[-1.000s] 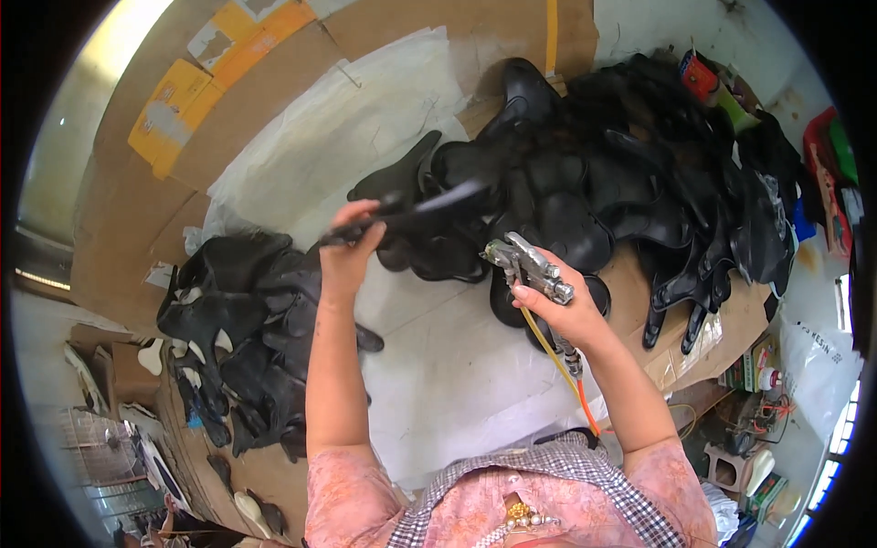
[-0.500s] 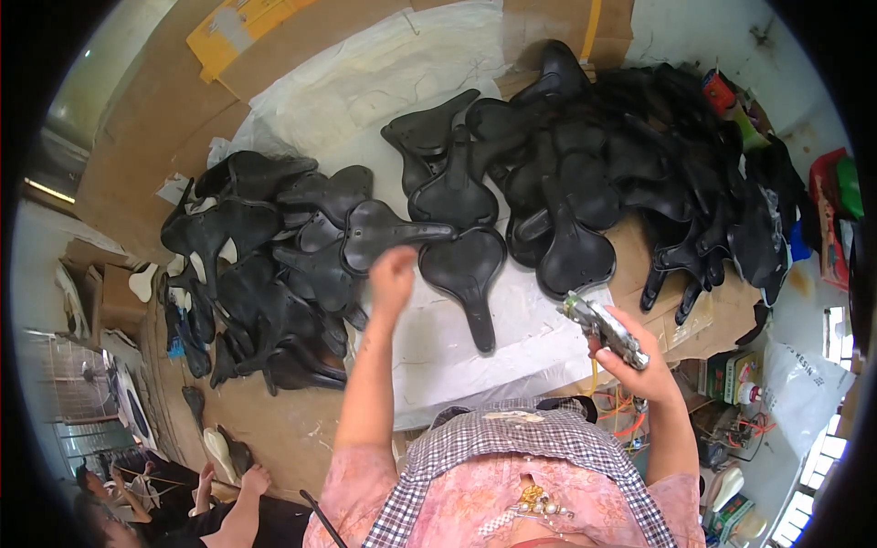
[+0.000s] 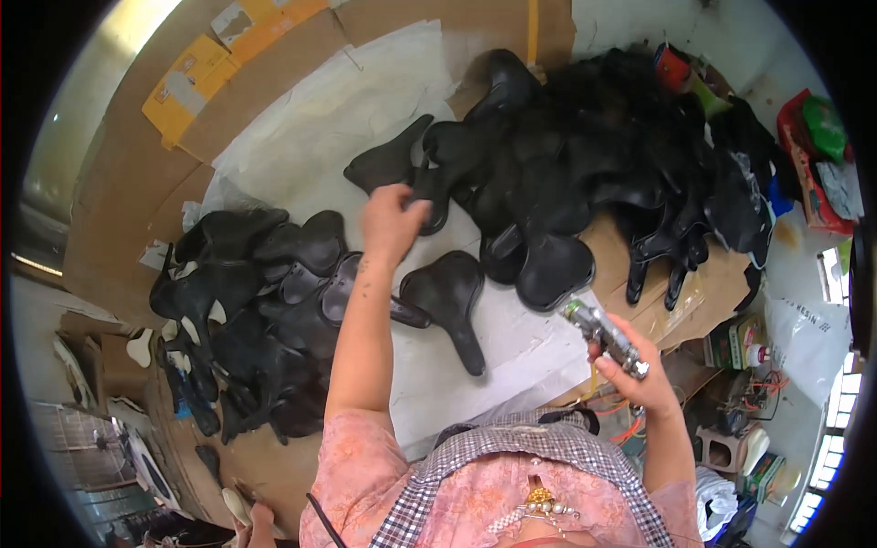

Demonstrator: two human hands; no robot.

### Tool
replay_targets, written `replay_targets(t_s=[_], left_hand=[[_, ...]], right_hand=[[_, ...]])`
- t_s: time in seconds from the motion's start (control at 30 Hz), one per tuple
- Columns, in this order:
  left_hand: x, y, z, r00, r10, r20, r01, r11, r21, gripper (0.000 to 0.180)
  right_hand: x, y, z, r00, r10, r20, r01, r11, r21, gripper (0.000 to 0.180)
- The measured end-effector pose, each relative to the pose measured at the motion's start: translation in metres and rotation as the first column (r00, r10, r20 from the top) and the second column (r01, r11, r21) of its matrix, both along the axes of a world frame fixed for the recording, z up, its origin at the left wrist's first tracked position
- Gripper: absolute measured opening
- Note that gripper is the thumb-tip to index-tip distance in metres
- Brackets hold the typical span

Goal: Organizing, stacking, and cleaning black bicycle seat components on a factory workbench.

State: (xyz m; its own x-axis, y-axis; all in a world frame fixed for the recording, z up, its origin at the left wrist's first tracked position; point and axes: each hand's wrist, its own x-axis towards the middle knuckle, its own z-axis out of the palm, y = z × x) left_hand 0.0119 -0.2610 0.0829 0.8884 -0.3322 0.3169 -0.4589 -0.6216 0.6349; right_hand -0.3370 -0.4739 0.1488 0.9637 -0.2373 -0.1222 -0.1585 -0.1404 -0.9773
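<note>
My left hand [image 3: 393,224] reaches over the table onto the left side of a black bicycle saddle [image 3: 437,212], partly covering it. Its fingers are slightly bent and look apart; whether they touch the saddle is hard to see. Just nearer lies another black saddle [image 3: 446,290], top up, its narrow nose pointing toward me. In my right hand [image 3: 639,370] is a silver hand tool [image 3: 607,338] with a green part at its tip, held above the front right of the table. A further saddle [image 3: 554,272] lies just beyond the tool.
Black saddles are heaped at left [image 3: 247,301] and right [image 3: 585,155]. White sheeting [image 3: 521,352] and cardboard [image 3: 708,288] cover the table. Orange hoses [image 3: 630,425] hang beyond its right front edge. At lower left another person's hand [image 3: 260,521] is near a pale saddle piece.
My left hand has moved forward from above the near saddle to the one beyond it. My right hand keeps the tool in nearly the same place. The view has turned slightly.
</note>
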Motion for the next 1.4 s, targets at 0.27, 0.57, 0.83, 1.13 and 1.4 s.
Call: replay_targets(t_s=[0.27, 0.57, 0.83, 1.13, 1.4], left_hand=[[-0.017, 0.140, -0.045, 0.850, 0.521, 0.079, -0.522, 0.853, -0.010, 0.040], [-0.052, 0.223, -0.152, 0.470, 0.317, -0.824, -0.811, 0.523, -0.261, 0.050], [-0.066, 0.231, -0.082, 0.761, 0.051, -0.647, -0.615, 0.373, -0.694, 0.016], [-0.086, 0.219, -0.089, 0.764, -0.008, -0.645, -0.594, 0.379, -0.709, 0.017], [-0.047, 0.197, -0.048, 0.901, -0.419, -0.114, -0.281, -0.364, -0.888, 0.041]], right_hand=[[0.008, 0.009, 0.003, 0.995, 0.094, 0.030, -0.095, 0.995, 0.017, 0.055], [0.010, 0.034, 0.028, 0.946, 0.325, 0.007, -0.324, 0.946, -0.013, 0.058], [-0.012, 0.042, 0.042, 0.876, 0.482, 0.009, -0.480, 0.875, -0.069, 0.054], [-0.016, 0.056, 0.063, 0.954, 0.189, 0.233, -0.222, 0.967, 0.125, 0.051], [-0.059, 0.025, 0.041, 0.996, 0.090, 0.004, -0.090, 0.995, 0.030, 0.064]])
